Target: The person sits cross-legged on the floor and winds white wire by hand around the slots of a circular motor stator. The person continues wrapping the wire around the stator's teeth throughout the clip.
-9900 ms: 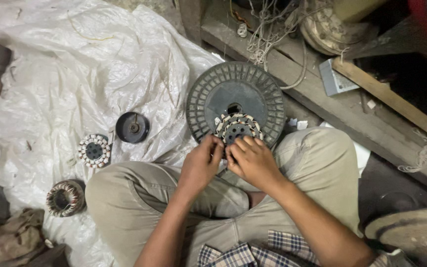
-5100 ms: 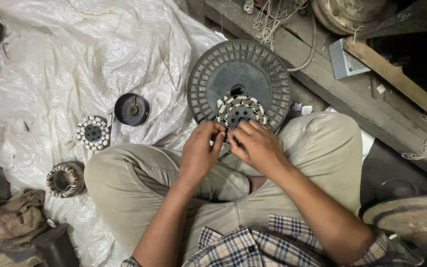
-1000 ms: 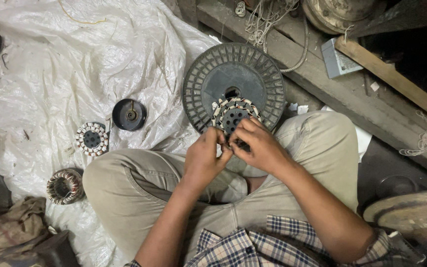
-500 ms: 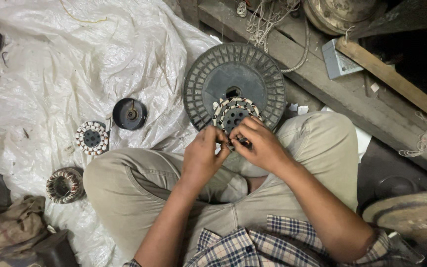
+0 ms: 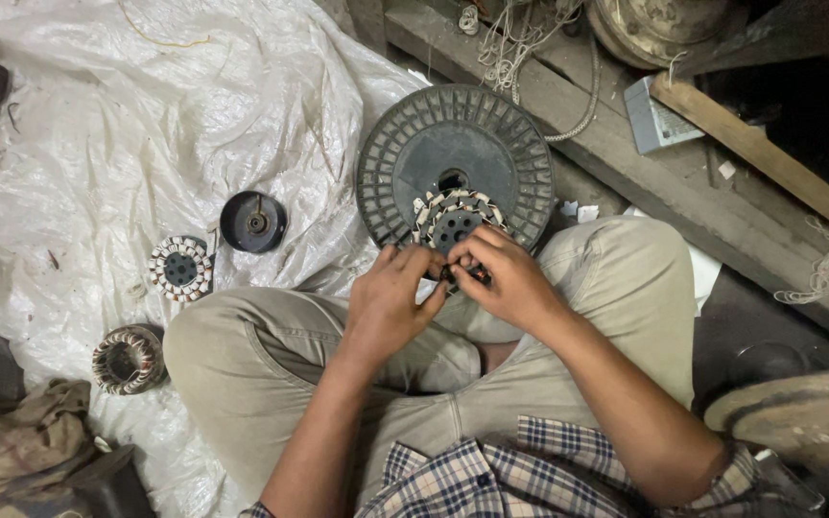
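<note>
Pinching stator [image 5: 455, 223] rim | left hand [image 5: 388, 305], right hand [image 5: 503, 283] | both grips closed on it

- The large ribbed grey disc [image 5: 453, 163] blocks the way just beyond the stator [image 5: 457, 223] that both hands pinch; the raised knees close it in at either side
- Left of the disc, open white plastic sheet [image 5: 98, 144] leaves room; a small black cup [image 5: 253, 222], a second stator [image 5: 180, 269] and a wound coil [image 5: 128, 359] dot it
- Right of the disc, wooden planks [image 5: 750, 144] and tangled string [image 5: 515, 43] crowd the ground
</note>
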